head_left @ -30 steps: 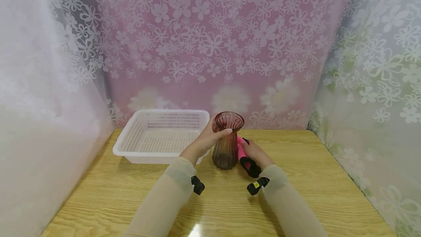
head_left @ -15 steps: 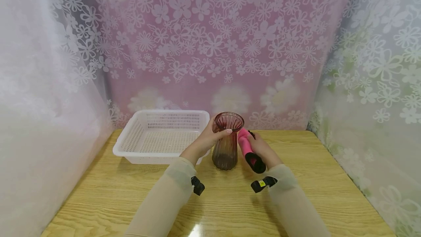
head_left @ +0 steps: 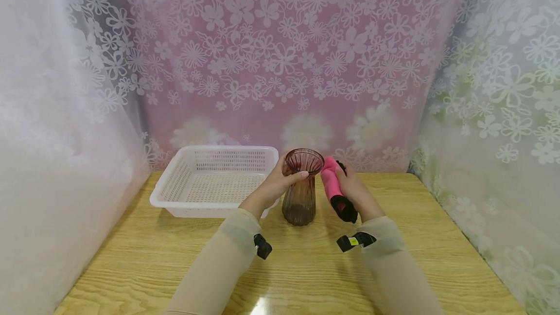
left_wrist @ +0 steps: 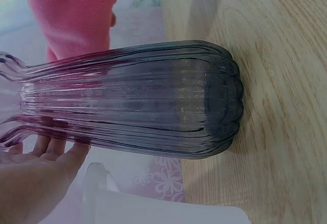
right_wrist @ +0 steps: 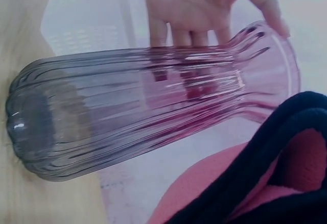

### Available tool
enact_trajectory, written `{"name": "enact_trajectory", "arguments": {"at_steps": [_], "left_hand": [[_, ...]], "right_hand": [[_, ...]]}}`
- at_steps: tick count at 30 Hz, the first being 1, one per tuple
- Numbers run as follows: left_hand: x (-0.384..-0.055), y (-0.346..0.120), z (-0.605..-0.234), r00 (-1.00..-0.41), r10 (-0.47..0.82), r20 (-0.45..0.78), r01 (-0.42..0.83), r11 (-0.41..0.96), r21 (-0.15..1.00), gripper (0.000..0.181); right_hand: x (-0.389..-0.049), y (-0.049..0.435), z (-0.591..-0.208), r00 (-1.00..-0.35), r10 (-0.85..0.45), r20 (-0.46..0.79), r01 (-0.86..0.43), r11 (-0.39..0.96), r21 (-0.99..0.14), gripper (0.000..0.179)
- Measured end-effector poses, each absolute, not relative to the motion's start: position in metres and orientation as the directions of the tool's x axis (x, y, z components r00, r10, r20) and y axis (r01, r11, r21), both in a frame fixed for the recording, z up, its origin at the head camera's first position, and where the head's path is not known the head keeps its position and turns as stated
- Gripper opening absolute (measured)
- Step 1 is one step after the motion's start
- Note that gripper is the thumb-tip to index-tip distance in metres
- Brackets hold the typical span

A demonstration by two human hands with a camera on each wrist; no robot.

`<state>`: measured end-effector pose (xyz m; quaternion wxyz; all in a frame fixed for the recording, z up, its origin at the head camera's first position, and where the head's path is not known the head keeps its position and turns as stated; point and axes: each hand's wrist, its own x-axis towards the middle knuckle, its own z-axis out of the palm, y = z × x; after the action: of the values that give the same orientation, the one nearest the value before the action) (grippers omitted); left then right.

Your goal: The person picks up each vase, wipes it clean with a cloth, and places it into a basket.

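Note:
A ribbed glass vase point(head_left: 299, 198), pinkish at the flared mouth and smoky grey at the base, stands upright on the wooden table point(head_left: 288, 276). My left hand point(head_left: 275, 181) holds it just below the rim, thumb across the front and fingers behind. To the vase's right, my right hand point(head_left: 353, 191) grips a bunched pink fleecy cloth point(head_left: 331, 181) with black edging. In the right wrist view the cloth's black edge point(right_wrist: 255, 168) folds over close to the vase's mouth. Whether cloth and glass touch is hard to tell. Most of my right fingers are hidden by the cloth.
Left of the vase sits a white perforated plastic basket point(head_left: 214, 205), close to my left wrist. Flowered curtains point(head_left: 280, 62) hang behind the table and along both sides. Each wrist wears a black strap with a small camera.
My right hand has moved the pink cloth up and to the right, away from the lower side of the vase. My left hand and the vase stay put.

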<state>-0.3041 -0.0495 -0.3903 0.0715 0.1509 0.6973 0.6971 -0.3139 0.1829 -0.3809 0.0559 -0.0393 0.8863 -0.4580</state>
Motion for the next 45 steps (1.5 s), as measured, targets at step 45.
{"name": "enact_trajectory", "arguments": {"at_steps": [45], "left_hand": [[-0.306, -0.048, -0.394, -0.952, 0.283, 0.119, 0.126, 0.008, 0.992, 0.089]], "right_hand": [[-0.31, 0.125, -0.393, -0.746, 0.352, 0.565, -0.561, 0.123, -0.819, 0.052]]}}
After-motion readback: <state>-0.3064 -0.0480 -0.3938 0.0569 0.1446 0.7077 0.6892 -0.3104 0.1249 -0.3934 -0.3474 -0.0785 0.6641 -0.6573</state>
